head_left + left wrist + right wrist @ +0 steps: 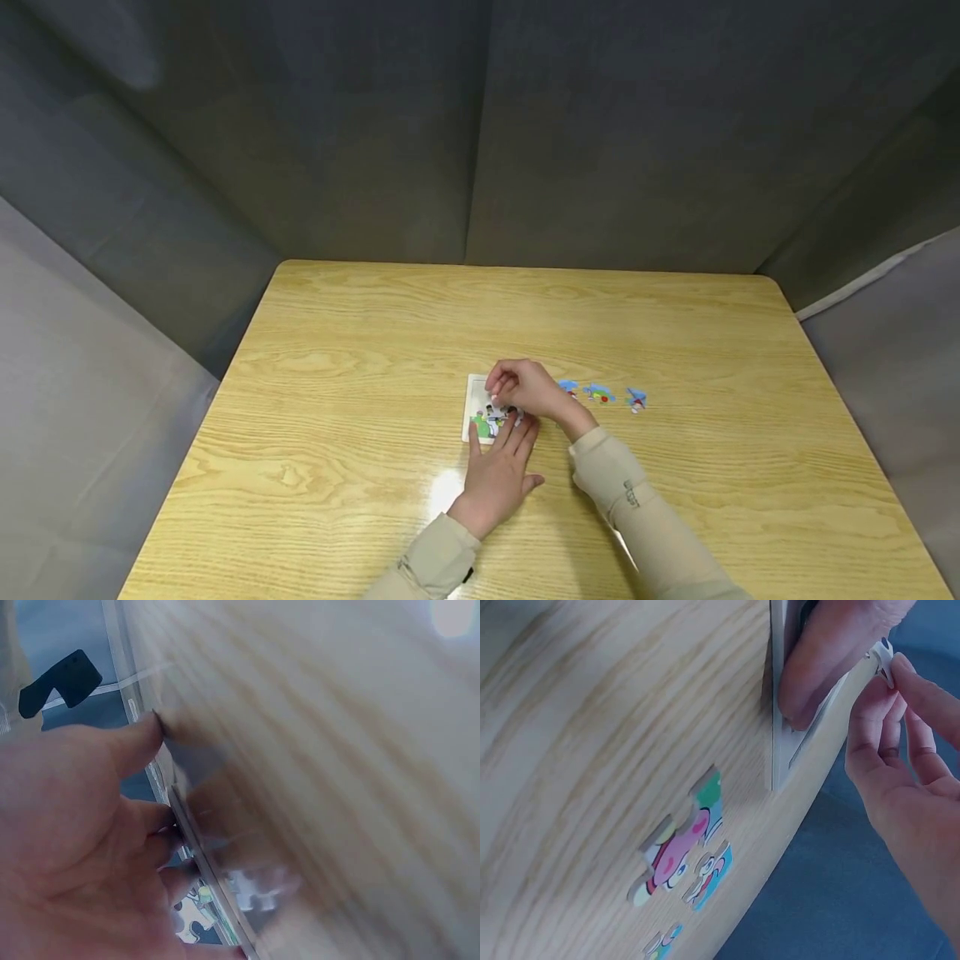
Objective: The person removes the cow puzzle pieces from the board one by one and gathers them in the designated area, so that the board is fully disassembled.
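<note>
A jigsaw puzzle in a white-edged tray [478,383] lies mid-table, its lower part filled with green and white pieces. My left hand [497,482] rests on the tray's near part with fingers spread and straight. In the left wrist view, that hand [75,847] shows its palm side, the fingertips at the tray. Over the far part of the tray, my right hand [527,389] pinches a small puzzle piece [886,663] between thumb and fingers. The right wrist view shows the piece edge-on, raised above the tray; its picture cannot be made out.
Right of the tray, loose puzzle pieces lie in a row: one partly behind the right wrist [569,387], a blue-and-green piece [601,392] and a blue-and-red piece [637,400]. The wooden table [337,350] ends at grey curtains [375,167] behind and at both sides.
</note>
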Demonstrator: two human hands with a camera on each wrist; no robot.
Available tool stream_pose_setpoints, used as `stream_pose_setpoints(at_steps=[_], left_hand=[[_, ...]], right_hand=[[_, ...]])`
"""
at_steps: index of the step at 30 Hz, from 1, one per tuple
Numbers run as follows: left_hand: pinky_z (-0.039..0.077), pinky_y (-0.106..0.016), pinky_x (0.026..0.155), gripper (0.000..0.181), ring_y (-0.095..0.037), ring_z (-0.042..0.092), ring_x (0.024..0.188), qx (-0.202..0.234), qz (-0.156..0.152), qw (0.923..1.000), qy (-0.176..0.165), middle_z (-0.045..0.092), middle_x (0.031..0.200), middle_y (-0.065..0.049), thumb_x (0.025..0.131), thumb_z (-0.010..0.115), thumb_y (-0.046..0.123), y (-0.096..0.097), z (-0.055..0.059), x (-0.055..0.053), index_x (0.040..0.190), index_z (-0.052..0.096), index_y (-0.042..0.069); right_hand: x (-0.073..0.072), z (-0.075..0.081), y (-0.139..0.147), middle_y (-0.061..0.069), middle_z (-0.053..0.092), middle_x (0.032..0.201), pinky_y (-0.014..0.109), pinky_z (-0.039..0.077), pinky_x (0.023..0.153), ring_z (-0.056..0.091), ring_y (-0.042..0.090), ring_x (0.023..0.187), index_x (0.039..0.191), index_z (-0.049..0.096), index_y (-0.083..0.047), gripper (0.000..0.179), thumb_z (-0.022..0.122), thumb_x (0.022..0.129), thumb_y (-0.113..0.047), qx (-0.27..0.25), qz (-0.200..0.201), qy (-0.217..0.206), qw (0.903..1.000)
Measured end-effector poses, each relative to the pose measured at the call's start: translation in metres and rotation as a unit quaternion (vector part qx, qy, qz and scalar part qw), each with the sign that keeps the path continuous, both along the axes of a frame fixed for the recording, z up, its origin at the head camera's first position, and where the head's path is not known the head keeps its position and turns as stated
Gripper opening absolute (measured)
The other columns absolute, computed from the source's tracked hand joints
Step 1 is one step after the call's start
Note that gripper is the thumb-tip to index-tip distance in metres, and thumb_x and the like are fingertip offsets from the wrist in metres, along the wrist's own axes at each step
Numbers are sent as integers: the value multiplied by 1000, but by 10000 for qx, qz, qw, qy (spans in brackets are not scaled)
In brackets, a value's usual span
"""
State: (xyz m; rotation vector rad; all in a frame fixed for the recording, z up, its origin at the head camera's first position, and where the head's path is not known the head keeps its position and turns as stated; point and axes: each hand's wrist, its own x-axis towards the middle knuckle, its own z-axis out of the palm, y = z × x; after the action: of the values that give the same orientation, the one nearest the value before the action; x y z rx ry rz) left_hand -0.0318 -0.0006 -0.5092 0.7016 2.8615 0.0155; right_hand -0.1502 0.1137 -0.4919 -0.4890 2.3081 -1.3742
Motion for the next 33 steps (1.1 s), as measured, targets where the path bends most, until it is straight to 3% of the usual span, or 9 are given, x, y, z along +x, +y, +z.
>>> stream_pose_setpoints(at_steps=[19,27,33], left_hand=[[20,-65,110,75,-16,13,149,-58,-16,10000,-30,18,163,5,97,44,58,0,4,1,157,25,19],[20,-66,110,75,-16,14,149,-13,-34,10000,0,17,163,5,97,44,58,0,4,1,157,24,18],[21,-66,109,77,-17,16,148,-41,-66,9999,102,17,163,3,96,45,58,-1,2,1,157,24,17]], right_hand=[[5,3,4,7,67,80,26,52,62,62,15,71,90,68,-1,10,70,84,7,255,223,277,9990],[7,7,14,9,67,85,27,54,68,64,18,75,93,69,1,11,71,84,6,28,-213,166,9996],[6,13,25,10,67,87,30,56,73,65,21,79,96,69,2,10,71,86,4,-87,-253,204,9994]])
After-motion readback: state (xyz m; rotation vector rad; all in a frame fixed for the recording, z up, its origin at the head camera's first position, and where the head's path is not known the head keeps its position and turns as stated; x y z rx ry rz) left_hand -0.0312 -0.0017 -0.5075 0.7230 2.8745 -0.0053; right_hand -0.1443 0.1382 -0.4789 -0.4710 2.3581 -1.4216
